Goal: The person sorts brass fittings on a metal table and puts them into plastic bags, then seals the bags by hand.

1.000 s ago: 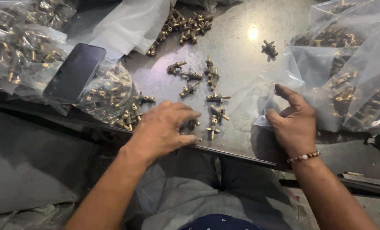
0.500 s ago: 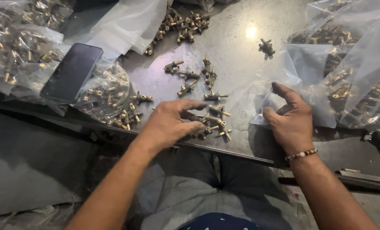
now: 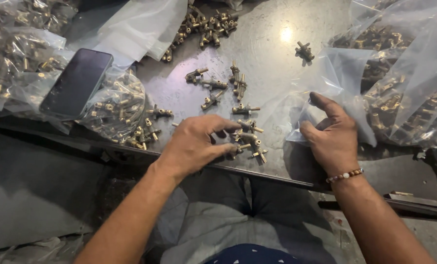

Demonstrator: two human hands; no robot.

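at the far left, clear bags of brass fittings [image 3: 18, 54] are heaped on the metal table [image 3: 272, 54], and a dark phone [image 3: 76, 83] lies face up on top of them. just right of it another filled bag [image 3: 118, 110] spills a few pieces onto the table edge.

the left hand [image 3: 194, 144] rests palm down near the table's front edge, fingers curled over a small cluster of loose brass fittings [image 3: 250, 134], the fingertips pinching or raking at 1 or 2 of them; i cannot tell whether any piece is actually lifted. more loose fittings trail up the table behind it toward a pile [image 3: 204, 27] at the top.

the right hand [image 3: 333, 134] grips the mouth of an empty clear plastic bag [image 3: 326, 78], thumb and fingers closed on the film and holding it open toward the cluster.

this looks like the gathering step of bagging. the next move calls for a firm pinch on the small, spiky pieces and a short carry right into the bag mouth.

at the far right, more filled bags [image 3: 409, 88] are stacked.
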